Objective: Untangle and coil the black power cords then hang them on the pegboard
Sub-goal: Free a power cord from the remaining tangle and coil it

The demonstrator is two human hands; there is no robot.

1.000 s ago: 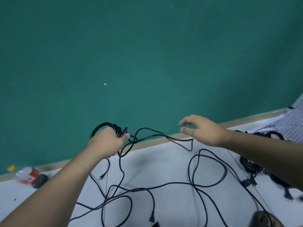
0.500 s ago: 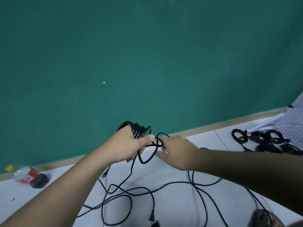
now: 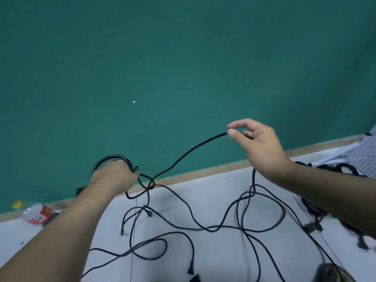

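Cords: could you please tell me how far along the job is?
Done: some coils lie by the pegboard. In hand: left hand grips a part-made coil; right hand pinches its next stretch. Left: tangled cord on the floor, and hanging.

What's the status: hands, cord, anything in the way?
Left hand grips partly wound black power cord coil. Right hand pinches raised strand. Cord crossing between hands; loose loops tangled on pale floor.

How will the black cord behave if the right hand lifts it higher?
Probably floppy: the black cord droops in a curve from the right hand to the left hand. Likely light: a fingertip pinch holds it up. It may snag, since its loops cross on the floor.
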